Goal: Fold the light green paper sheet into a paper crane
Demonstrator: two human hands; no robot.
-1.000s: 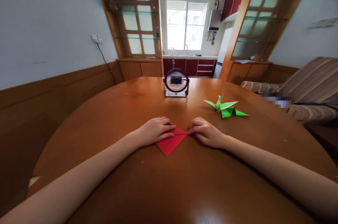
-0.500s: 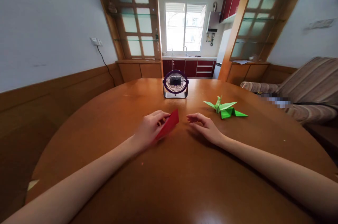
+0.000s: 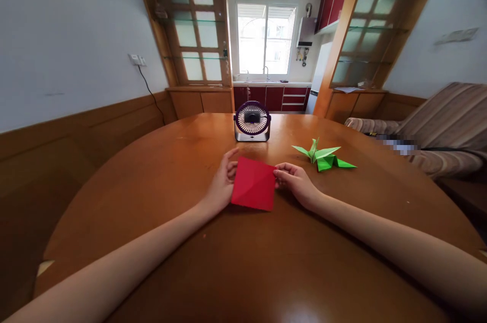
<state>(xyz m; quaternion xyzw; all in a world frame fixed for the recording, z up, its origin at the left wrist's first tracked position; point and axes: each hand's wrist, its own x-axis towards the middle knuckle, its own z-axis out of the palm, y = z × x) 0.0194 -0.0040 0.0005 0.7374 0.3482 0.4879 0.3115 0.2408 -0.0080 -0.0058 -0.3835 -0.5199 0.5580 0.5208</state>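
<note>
A square of red paper (image 3: 253,186), with fold lines across its face, is held tilted over the wooden table (image 3: 243,272). My right hand (image 3: 297,183) pinches its upper right corner between thumb and fingers. At the left edge is my left hand (image 3: 222,181), fingers partly curled against the sheet and the index finger raised; its thumb is hidden behind the paper. To the right of my right hand lies a folded green paper crane (image 3: 315,152), with a darker green folded paper piece (image 3: 331,162) against it.
A small dark purple desk fan (image 3: 252,120) stands beyond the paper near the table's far edge. A striped armchair (image 3: 445,125) is at the right, past the rim. A wall socket (image 3: 137,60) with a black cord is on the left wall.
The red paper has turned from nearly edge-on to face me and shifted right. My right hand has closed on its corner. The green folded papers and the fan have stayed put.
</note>
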